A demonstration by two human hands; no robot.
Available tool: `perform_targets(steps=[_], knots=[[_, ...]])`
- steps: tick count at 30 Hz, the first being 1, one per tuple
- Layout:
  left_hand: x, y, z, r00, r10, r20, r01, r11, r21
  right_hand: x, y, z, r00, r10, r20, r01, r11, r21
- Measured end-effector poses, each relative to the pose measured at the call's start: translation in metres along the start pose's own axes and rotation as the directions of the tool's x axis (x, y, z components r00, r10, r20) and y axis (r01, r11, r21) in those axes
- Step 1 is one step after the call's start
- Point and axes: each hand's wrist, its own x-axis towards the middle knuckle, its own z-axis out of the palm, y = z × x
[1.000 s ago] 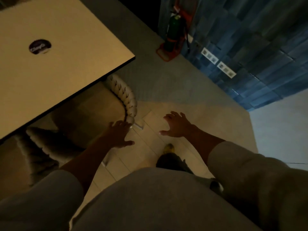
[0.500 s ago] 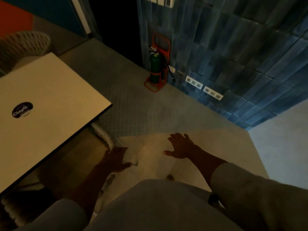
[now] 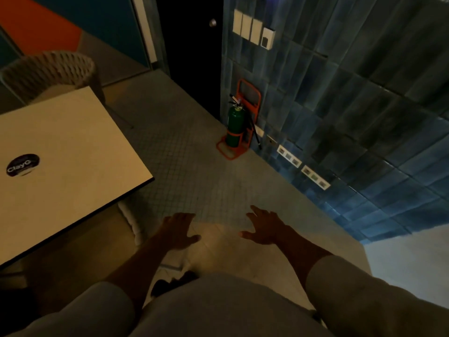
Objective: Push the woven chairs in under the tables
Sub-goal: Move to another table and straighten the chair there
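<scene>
- left hand (image 3: 176, 231): palm down, fingers straight and loosely spread, thumb out to the side. It holds nothing and hangs above the floor (image 3: 194, 171), just right of the near chair's rim. Can't tell if it touches the rim.
- right hand (image 3: 263, 228): palm down, fingers splayed wide, nothing in it. It is over the floor, apart from the left hand and well clear of the chair.
- near chair (image 3: 130, 220): almost all of it sits under the table (image 3: 73, 142). Only a strip of pale woven rim sticks out past the table's near right edge — the rest is hidden in shadow.
- far chair (image 3: 48, 69): on the far side of the table, upright. Its curved woven back rises behind the far edge, and the tabletop covers the seat front.
- table: pale top with a dark edge band, and a round dark sticker (image 3: 22, 164) reading "ClayG" near the left side.
- fire extinguisher (image 3: 235, 126): green, upright in an orange stand (image 3: 230, 154) on the floor, at the foot of the blue tiled wall (image 3: 364, 93) and just right of a dark door (image 3: 192, 57).
- wall fittings: a row of pale switches (image 3: 252, 30) high up and two socket strips (image 3: 289, 158) low down, right of the extinguisher.
- light sleeves (image 3: 364, 300) cover both upper arms — forearms are bare.
</scene>
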Motion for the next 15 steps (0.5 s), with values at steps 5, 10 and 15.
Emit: perform_targets(steps=[5, 10, 15], knots=[[0.056, -0.018, -0.027, 1.0, -0.019, -0.024, 0.019, 1.0, -0.017, 0.041, 0.002, -0.044, 0.999, -0.044, 0.023, 0.044, 0.999, 0.005], [0.12, -0.019, -0.05, 1.0, -0.011, -0.026, 0.009, 0.998, -0.064, 0.095, 0.014, -0.087, 0.998, -0.055, 0.008, 0.055, 0.998, -0.001], [0.18, -0.06, -0.096, 0.999, -0.048, -0.026, 0.044, 0.99, -0.135, 0.164, 0.022, -0.138, 0.991, -0.019, 0.13, 0.022, 0.999, -0.023]])
